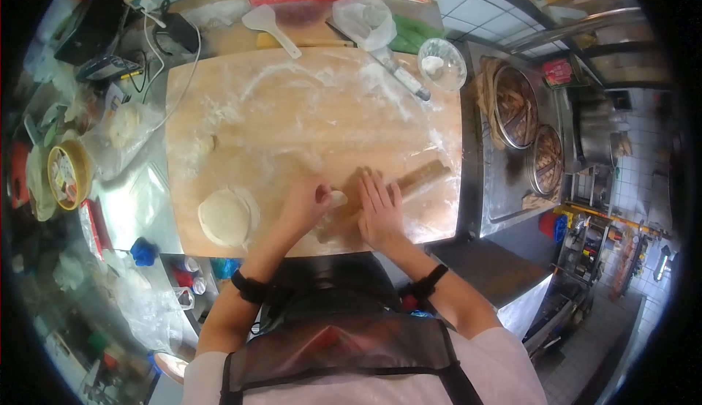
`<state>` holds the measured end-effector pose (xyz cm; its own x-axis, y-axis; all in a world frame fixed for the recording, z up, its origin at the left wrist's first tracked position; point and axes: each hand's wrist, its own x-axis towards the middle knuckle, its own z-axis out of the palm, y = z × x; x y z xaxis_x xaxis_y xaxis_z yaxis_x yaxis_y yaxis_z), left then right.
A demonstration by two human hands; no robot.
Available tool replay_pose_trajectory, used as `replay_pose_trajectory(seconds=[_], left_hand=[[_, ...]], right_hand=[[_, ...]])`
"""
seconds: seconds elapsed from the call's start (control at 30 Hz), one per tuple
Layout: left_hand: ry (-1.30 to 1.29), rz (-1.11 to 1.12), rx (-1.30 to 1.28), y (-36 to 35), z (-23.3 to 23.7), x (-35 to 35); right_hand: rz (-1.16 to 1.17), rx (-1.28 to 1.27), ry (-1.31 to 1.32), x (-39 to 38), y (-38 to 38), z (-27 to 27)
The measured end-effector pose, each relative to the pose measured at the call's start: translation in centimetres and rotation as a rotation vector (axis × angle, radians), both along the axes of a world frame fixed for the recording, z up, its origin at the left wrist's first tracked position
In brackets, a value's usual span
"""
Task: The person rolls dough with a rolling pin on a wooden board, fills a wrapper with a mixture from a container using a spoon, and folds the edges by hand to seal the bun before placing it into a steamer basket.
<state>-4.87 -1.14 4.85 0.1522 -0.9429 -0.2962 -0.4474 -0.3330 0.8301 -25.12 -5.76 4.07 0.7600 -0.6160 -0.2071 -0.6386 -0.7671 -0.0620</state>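
My left hand (308,201) has its fingers curled in a pinch at the edge of a small pale piece of dough (338,199). Beside it, my right hand (380,207) lies with fingers stretched across a wooden rolling pin (424,180), which slants over the floured wooden board (292,120). Part of the dough and pin is hidden by my hands. Flat round dough wrappers (227,218) lie overlapping at the board's front left. A small lump of dough (207,144) sits farther back on the left.
Along the board's back are a white paddle (272,28), a plastic bag (363,21), a dark-handled tool (402,79) and a clear bowl (442,64) with something white. Steamer baskets (516,106) stand right on a metal counter; a round yellow container (69,174) stands left.
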Motion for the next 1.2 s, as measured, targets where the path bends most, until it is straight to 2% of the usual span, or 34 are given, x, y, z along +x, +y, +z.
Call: replay_pose_trajectory(seconds=[0.07, 0.17, 0.2, 0.27, 0.3, 0.37, 0.4, 0.5, 0.6, 0.63, 0.7, 0.73, 0.83, 0.9, 0.93, 1.0, 1.07, 1.1, 1.2], left_hand=[[0.152, 0.105, 0.095, 0.7, 0.6, -0.4], [0.020, 0.210, -0.027, 0.5, -1.4, -0.6], [0.018, 0.207, -0.027, 0.1, -1.3, -0.3], [-0.136, 0.085, -0.143, -1.2, -0.6, 0.6], [-0.136, 0.086, -0.149, -1.4, -0.1, 0.6], [-0.326, -0.186, -0.013, -1.7, 1.0, 0.8], [-0.321, -0.183, -0.019, -1.5, 0.7, 0.9], [0.121, 0.094, -0.048, 0.1, -0.6, 1.5], [0.097, 0.015, 0.080, 1.1, 0.4, 1.5], [0.093, 0.015, 0.083, 1.0, 0.0, 1.4], [-0.069, 0.160, -0.106, 0.5, -1.0, 1.1], [-0.069, 0.157, -0.108, 0.0, -0.9, 1.4], [-0.018, 0.091, -0.159, -1.1, -0.3, 2.5], [-0.391, -0.183, -0.050, -0.9, 0.4, 2.7], [-0.389, -0.175, -0.053, -0.5, -0.1, 2.9], [-0.034, 0.078, -0.062, 1.0, -1.2, 3.4], [0.025, 0.064, -0.007, 2.8, -1.4, 3.1], [0.074, 0.055, 0.048, 3.4, -1.4, 3.1], [-0.015, 0.164, 0.017, 3.1, -1.2, 2.4]], right_hand=[[-0.035, -0.030, -0.073, 3.1, -1.8, 0.6], [-0.056, -0.063, -0.143, 8.8, -6.0, 0.1], [-0.044, -0.164, -0.160, 9.9, -7.0, -1.0], [-0.030, -0.276, -0.177, 10.2, -7.4, -2.3], [-0.031, -0.251, -0.175, 9.4, -6.9, -2.6], [-0.056, -0.114, -0.136, 7.2, -4.5, -1.3], [-0.081, 0.000, -0.100, 5.5, -2.4, 0.1], [-0.074, 0.107, -0.024, 1.5, 1.1, 1.3], [-0.072, 0.001, 0.012, 5.1, -1.6, 0.7], [-0.101, -0.058, -0.101, 7.1, -3.2, 0.6], [-0.094, -0.138, -0.105, 10.8, -6.2, -0.8], [-0.083, -0.229, -0.101, 11.4, -6.9, -1.1], [-0.093, -0.186, -0.148, 11.3, -6.8, -0.9], [-0.140, -0.055, -0.128, 8.0, -3.2, -0.6], [-0.114, -0.014, -0.046, 5.7, -0.8, 0.3], [-0.094, 0.021, 0.038, 3.1, 1.2, 1.0], [-0.060, 0.065, -0.042, 1.9, 2.2, 0.8], [-0.084, 0.060, 0.020, 3.7, 1.1, 0.8], [-0.138, -0.071, -0.123, 9.9, -3.3, -0.4]])
